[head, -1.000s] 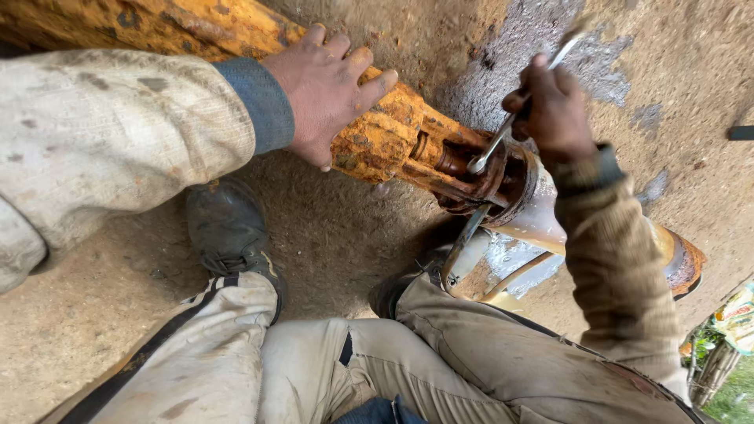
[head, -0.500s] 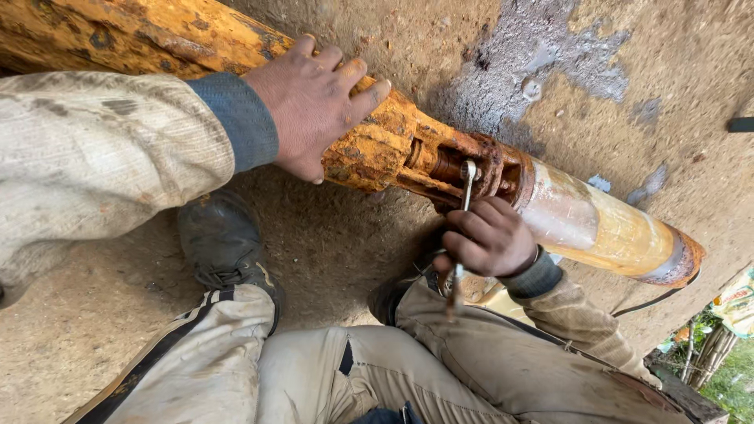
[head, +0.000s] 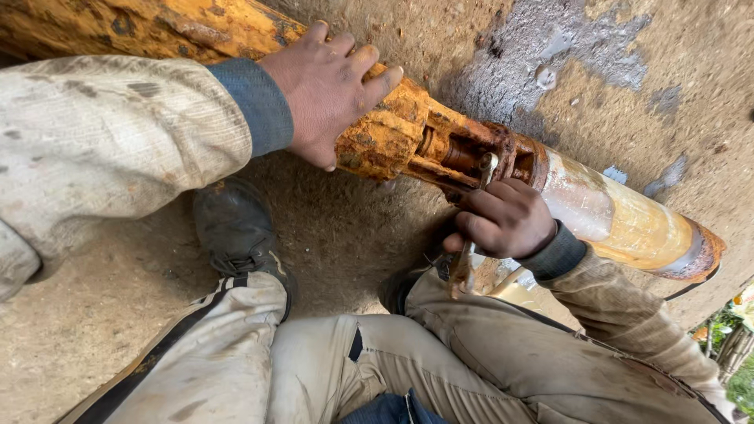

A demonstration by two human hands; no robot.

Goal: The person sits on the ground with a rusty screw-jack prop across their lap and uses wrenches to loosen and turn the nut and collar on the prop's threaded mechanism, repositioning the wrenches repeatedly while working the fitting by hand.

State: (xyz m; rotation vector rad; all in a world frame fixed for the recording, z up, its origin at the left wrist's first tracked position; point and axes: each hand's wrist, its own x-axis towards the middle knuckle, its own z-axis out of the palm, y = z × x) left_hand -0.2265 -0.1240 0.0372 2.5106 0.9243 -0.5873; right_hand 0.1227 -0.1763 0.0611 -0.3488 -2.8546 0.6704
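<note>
The right hand (head: 503, 220), which a second ago reached up above the rusty flange joint (head: 479, 157), has dropped below it and is clenched around a wrench (head: 471, 228) whose head sits on the joint. The left hand (head: 330, 90) has stayed put, fingers draped over the yellow rusted pipe (head: 188, 27) lying across the dirt ground (head: 338, 228).
</note>
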